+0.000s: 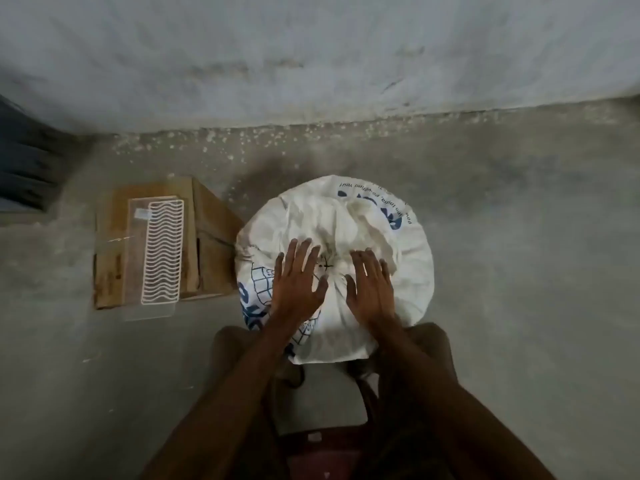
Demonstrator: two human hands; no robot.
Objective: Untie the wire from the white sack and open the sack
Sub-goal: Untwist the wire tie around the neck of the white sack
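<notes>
The white sack (341,237) is seen standing on the concrete floor (519,254), directly in front of the person's knees, with its gathered neck facing up. It looks full and rounded, so it is judged heavy and unlikely to shift; its woven cloth is creased and soft, and should yield when pulled apart. The wire (325,265) is thin and dark, twisted at the puckered centre of the sack, and looks stiff enough to hold its twist. It is best taken by its short free ends and unwound, with the neck steadied beside it.

The left hand (299,285) is laid flat on the sack just left of the wire, fingers (294,251) spread; the right hand (372,289) is laid just right of it, fingers likewise spread. Nothing is pinched.

Blue print is carried on the sack: a grid-like emblem near the left hand, and at the far edge an inverted line of which only "India" can be made out.

To the left of the sack, a cardboard box (207,244) bears a white wire rack (162,251).
</notes>
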